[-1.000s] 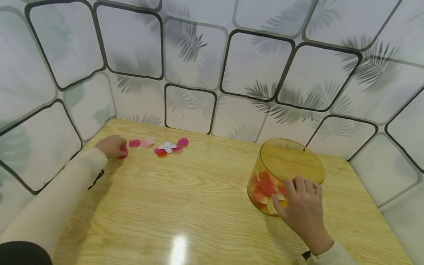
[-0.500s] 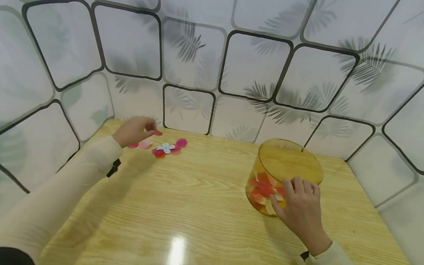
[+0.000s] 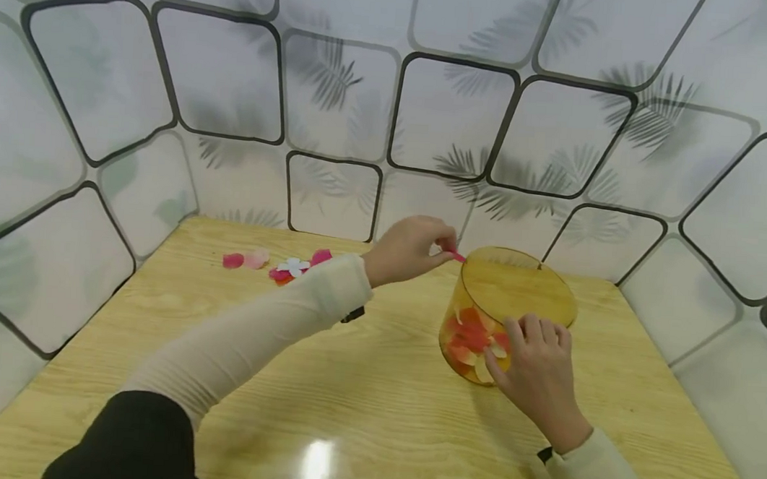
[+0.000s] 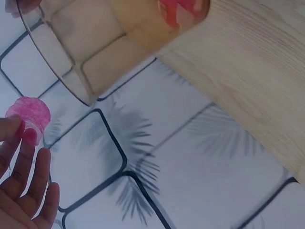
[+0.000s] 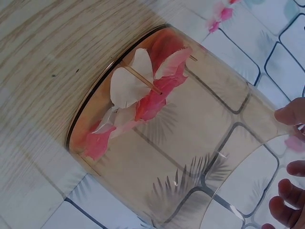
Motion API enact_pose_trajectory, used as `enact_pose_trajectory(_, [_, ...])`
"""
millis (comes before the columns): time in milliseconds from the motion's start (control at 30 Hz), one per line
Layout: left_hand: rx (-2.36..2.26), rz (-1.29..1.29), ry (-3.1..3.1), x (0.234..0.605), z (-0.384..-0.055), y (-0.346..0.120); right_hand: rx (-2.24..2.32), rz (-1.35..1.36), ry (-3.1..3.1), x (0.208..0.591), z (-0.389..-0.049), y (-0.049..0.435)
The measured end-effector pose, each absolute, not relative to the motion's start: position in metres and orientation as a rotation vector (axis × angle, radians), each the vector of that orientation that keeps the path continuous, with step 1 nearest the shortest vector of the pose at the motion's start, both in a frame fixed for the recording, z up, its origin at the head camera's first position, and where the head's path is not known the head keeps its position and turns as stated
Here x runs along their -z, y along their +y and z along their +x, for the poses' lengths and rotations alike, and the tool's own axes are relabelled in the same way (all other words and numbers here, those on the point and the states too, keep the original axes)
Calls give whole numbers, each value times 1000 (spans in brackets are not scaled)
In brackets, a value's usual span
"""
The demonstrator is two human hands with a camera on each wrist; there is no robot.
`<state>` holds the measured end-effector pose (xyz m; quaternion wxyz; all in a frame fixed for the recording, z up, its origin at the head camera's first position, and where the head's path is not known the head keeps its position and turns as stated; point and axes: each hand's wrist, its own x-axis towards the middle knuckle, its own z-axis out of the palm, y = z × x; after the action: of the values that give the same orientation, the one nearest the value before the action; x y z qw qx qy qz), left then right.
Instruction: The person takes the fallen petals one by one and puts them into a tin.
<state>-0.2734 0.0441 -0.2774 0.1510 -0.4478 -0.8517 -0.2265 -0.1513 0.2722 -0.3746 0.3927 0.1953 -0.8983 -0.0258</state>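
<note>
My left hand (image 3: 410, 252) pinches a pink petal (image 4: 29, 112) between thumb and fingertips, right at the far left rim of a transparent amber cylindrical container (image 3: 456, 301). In the left wrist view the petal stands apart from the rim. My right hand (image 3: 540, 381) holds the container's near right side, thumb on the outer wall and fingers curled over the rim. Red, pink and white petals (image 5: 155, 100) lie at the container's bottom, seen through its wall. A thin stick-like line crosses a white petal in the right wrist view; its kind is unclear.
On the wooden table (image 3: 376, 384), at the back left, lie a dark pink petal (image 3: 233, 260), a pale pink petal (image 3: 256, 259) and a small pile with a white flower (image 3: 294, 267) on top. Patterned panels (image 3: 334, 193) enclose the table's back and sides.
My left hand picked a pink petal off the table's left and carried it rightward to the container's rim. My right hand stays at the container.
</note>
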Motion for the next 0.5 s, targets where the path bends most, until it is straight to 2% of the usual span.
enact_pose_trajectory(233, [600,-1403,-2474,283,-270,91,59,512,-2250,375,-152,273])
enact_pose_trajectory(500, [540,-1459,-2518,291,-266,100,99,532,-2228,375,-152,275])
